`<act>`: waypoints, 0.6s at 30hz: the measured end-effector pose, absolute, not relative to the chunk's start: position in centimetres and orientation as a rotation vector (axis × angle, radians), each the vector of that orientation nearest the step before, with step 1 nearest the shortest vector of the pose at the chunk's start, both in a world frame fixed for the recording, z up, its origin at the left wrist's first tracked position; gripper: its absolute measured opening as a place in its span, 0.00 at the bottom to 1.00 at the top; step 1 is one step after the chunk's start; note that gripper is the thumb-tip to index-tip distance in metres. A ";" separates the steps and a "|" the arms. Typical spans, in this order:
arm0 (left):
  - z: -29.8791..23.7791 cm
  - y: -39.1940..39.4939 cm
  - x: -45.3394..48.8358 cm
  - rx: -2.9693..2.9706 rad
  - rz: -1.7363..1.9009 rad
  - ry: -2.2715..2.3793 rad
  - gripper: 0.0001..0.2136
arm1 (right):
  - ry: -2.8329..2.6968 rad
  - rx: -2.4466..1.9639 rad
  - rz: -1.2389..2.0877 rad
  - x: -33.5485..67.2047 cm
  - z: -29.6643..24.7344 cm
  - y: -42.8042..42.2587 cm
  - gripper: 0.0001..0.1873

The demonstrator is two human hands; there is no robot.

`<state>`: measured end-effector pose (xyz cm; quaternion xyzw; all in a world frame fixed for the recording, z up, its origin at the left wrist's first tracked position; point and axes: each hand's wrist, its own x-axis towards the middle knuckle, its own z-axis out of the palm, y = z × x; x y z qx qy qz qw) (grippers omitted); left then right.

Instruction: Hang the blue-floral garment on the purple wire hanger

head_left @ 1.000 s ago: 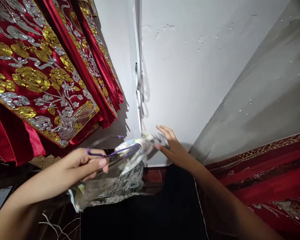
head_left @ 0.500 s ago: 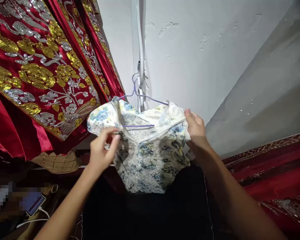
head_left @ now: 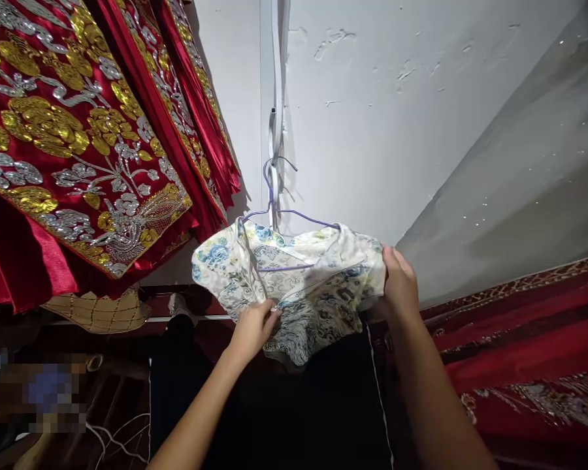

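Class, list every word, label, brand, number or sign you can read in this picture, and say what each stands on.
None can be read.
Floral top and purple hanger: no lettering visible.
Red embroidered cloth: gold and silver motifs, no readable words.
White wall: scattered marks, no legible letters.
Pixelated patch at lower left: too blurred to tell.

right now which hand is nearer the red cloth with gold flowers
Left. The left hand pinches the floral top at its neckline, below and right of the gold-flowered cloth; the right hand is farther right, at a sleeve.
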<state>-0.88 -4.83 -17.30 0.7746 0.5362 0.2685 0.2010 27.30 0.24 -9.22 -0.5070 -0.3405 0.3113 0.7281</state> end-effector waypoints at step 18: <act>-15.0 -9.1 0.4 1.663 1.070 1.224 0.10 | -1.434 -1.247 0.933 14.5 -19.4 -8.4 0.10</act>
